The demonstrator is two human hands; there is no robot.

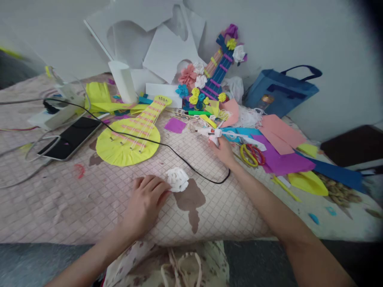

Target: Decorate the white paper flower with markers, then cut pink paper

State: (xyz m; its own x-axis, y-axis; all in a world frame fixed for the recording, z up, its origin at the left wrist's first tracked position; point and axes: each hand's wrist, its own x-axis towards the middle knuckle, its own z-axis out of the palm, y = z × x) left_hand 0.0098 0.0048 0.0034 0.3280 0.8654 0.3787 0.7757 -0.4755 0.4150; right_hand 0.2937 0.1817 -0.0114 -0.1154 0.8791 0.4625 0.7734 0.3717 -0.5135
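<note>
My left hand [146, 199] is near the front of the table, its fingers curled and closed on the edge of a white crumpled paper flower [177, 179]. Farther back, my right hand [223, 150] grips the handle of a white glue gun [213, 131], whose dark tip points left. A black cord [185, 159] loops across the cloth close to my right wrist. Left of the glue gun lies a yellow paper-covered guitar shape [128, 143] with strings and pink strips along its neck. A purple paper square [175, 125] sits between the two.
Yellow- and red-handled scissors [251, 155] lie right of my right hand, among purple sheets [278, 155] and salmon sheets [281, 133]. A phone [70, 139] and power strip [56, 115] are at left. Behind stand a blue flower-covered guitar shape [217, 75] and a blue bag [278, 93].
</note>
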